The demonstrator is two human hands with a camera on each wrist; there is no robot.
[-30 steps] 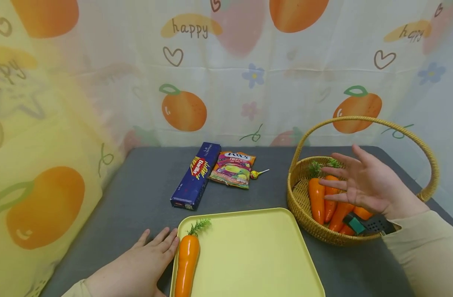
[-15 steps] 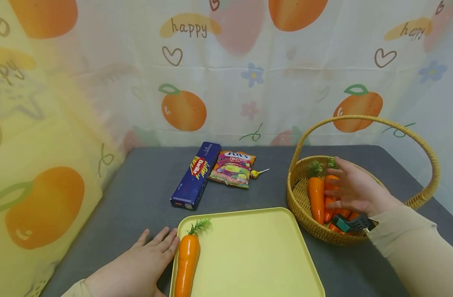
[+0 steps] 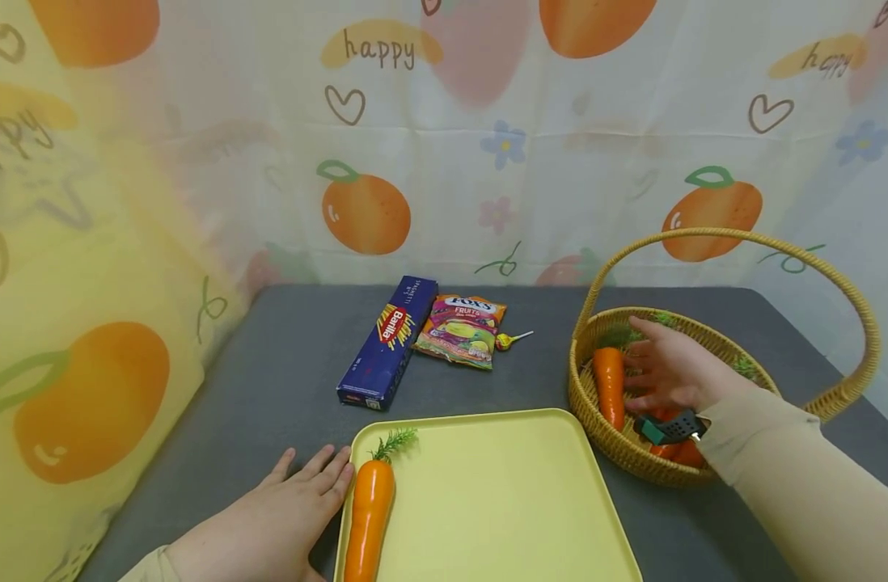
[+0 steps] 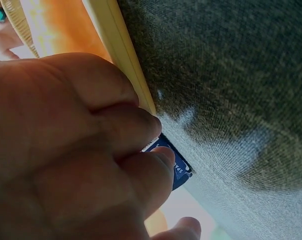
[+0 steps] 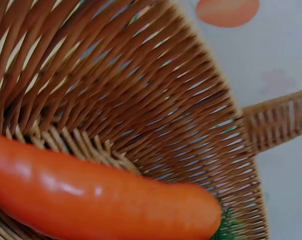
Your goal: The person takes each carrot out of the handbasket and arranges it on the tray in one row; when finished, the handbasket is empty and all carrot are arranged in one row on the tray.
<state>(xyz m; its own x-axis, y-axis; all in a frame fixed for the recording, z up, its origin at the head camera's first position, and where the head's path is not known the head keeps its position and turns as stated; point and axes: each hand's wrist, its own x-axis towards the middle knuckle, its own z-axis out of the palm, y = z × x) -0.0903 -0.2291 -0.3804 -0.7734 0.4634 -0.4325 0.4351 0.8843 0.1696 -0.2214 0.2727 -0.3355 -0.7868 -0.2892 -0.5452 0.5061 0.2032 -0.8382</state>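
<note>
My left hand lies with fingers spread, fingertips at the left rim of the yellow tray. Just inside that rim is an orange carrot with a green top. My right hand reaches down into the wicker basket, palm facing left, fingers loosely extended beside a carrot. More carrots lie under the wrist, partly hidden by hand and sleeve. The right wrist view shows a carrot close up against the woven wall, with no fingers visible.
Behind the tray are a blue spaghetti box, a candy bag and a lollipop. The basket's tall handle arches above the right forearm. A fruit-print cloth hangs behind the grey table.
My right hand has moved left and down, deeper into the basket. Carrots there have shifted, with a green top now showing at the right side. The left hand stays put.
</note>
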